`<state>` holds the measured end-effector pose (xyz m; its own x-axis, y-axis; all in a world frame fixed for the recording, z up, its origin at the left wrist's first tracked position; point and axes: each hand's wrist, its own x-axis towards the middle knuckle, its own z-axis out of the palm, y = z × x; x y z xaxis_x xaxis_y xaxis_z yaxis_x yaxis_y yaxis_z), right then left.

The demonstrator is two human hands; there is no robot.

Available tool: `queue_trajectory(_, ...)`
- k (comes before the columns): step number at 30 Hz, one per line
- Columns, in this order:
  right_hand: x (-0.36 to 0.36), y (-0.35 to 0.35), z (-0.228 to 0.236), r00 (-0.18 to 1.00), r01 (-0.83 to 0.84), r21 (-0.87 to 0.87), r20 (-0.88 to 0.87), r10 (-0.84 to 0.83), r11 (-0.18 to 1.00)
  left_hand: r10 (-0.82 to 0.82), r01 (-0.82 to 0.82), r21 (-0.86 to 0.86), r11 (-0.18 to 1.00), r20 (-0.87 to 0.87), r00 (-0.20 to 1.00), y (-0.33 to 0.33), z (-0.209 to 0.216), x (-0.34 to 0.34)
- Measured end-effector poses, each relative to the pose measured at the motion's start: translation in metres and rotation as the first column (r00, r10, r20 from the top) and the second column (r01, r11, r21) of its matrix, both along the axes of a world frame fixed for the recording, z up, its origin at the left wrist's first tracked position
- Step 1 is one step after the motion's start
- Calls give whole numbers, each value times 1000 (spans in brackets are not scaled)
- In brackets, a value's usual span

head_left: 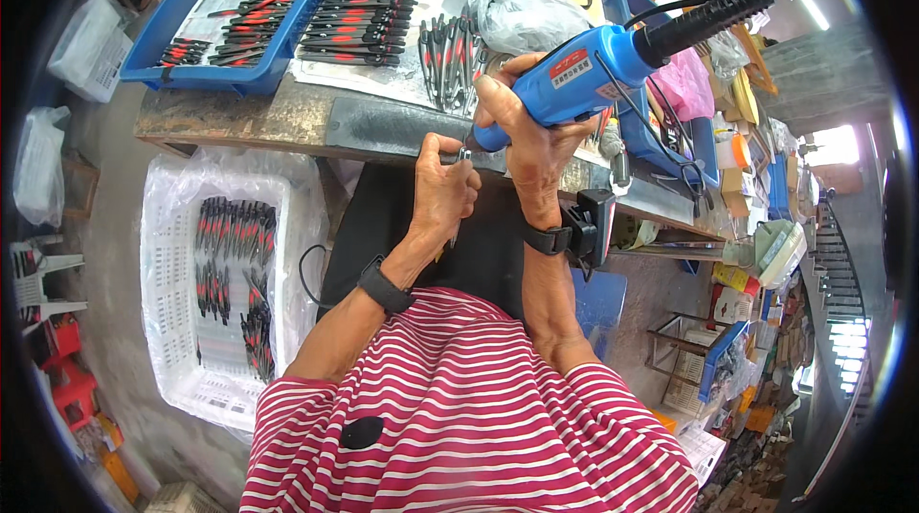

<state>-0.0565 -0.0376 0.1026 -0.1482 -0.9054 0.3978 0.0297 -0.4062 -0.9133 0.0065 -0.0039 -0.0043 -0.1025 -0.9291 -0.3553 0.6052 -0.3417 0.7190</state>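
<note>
My right hand is wrapped round a blue electric screwdriver, its thick black cord running off to the upper right. The driver's nose slants down to the left, right at my left hand. That hand is closed, pinching a small dark and metallic piece at the driver's tip; most of the piece is hidden by my fingers. Just beyond, on the bench, lies a loose group of black-and-red slim tools. Left of them is a neat stack of the same black-and-red tools.
A blue tray with more such tools stands at the bench's left. Below it, a white plastic-lined crate holds several rows. A clear plastic bag lies behind the driver. Another blue bin with tools sits right. The bench edge is worn wood.
</note>
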Motion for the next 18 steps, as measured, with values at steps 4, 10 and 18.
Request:
queue_trajectory(4, 0, -2, -1, 1000, -14, 8, 15, 14, 1000, -2, 2, 1, 1000, 9, 1000, 0, 1, 0)
queue_trajectory(10, -1, -2, -2, 999, -41, -20, 18, 41, 999, -17, 17, -17, 1000, 36, 999, 1, 3, 1)
queue_trajectory(18, 0, -4, -4, 999, -44, -14, 31, 45, 999, -17, 17, -15, 1000, 17, 1000, 0, 1, 0)
